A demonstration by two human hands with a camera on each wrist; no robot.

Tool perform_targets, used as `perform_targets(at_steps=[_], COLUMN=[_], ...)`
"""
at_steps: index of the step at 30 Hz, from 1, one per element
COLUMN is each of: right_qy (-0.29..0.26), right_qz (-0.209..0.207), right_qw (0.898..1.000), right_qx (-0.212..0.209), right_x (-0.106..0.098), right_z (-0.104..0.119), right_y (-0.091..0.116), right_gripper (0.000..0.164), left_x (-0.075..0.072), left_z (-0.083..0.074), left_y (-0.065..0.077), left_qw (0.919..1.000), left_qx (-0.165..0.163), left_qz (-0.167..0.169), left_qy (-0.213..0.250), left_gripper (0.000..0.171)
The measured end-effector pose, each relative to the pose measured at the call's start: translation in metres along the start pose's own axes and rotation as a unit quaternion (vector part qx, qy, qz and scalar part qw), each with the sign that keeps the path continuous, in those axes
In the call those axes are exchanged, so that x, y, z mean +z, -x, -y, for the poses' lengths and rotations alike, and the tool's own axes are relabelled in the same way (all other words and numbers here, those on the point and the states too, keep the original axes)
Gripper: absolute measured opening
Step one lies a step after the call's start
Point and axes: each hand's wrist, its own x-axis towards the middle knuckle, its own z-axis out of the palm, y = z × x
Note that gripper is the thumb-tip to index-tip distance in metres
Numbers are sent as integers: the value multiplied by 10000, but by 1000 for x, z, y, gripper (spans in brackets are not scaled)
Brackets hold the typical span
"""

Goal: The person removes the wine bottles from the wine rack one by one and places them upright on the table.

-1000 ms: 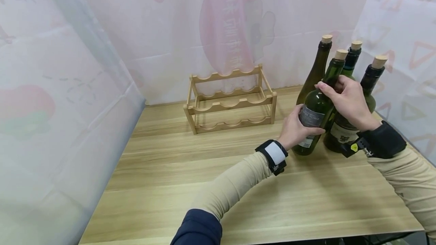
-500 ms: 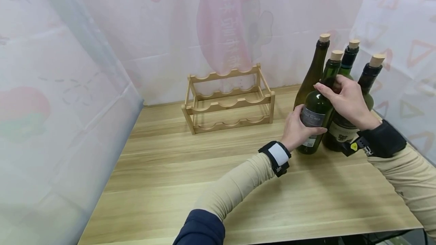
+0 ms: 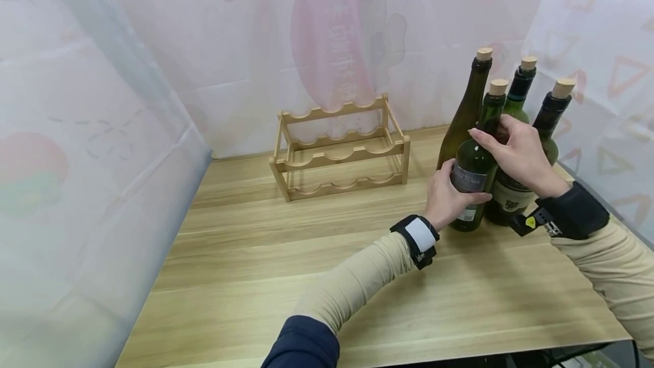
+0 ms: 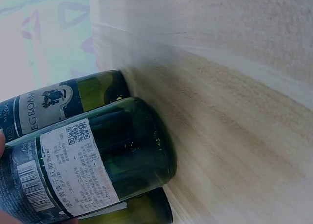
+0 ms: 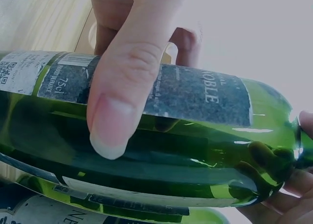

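A green wine bottle (image 3: 472, 155) with a cork and a dark label stands almost upright at the right of the table. My left hand (image 3: 443, 199) grips its lower body, thumb across the label. Around its shoulder and lower neck, my right hand (image 3: 526, 155) curls its fingers. The bottle's base (image 4: 142, 145), with a printed back label above it, shows in the left wrist view. In the right wrist view the left thumb (image 5: 117, 106) lies over the glass, and fingertips (image 5: 288, 194) of the right hand are at the neck end.
Close behind stand a brown-green corked bottle (image 3: 465, 107), a second green bottle (image 3: 518, 108) and a dark-necked bottle (image 3: 550, 115). A wooden bottle rack (image 3: 317, 161) with scalloped bars stands near the back curtain (image 3: 245, 44). Another curtain (image 3: 608, 101) borders the right side.
The held bottle has straightened from a lean: its cork has moved left and its base slightly right. Both hands keep their grip. The head view has shifted a little.
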Motion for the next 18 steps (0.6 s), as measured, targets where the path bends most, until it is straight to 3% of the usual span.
perform_targets(at_steps=[18], right_qy=[93], right_qz=[-291], right_qw=[9992], right_qx=[-263], right_x=[3], right_z=[0], right_y=[15], right_gripper=[32], left_x=[2], left_z=[0], left_y=[3], left_qw=[9996], left_qx=[59], left_qz=[161], left_qy=[-234], left_gripper=[77])
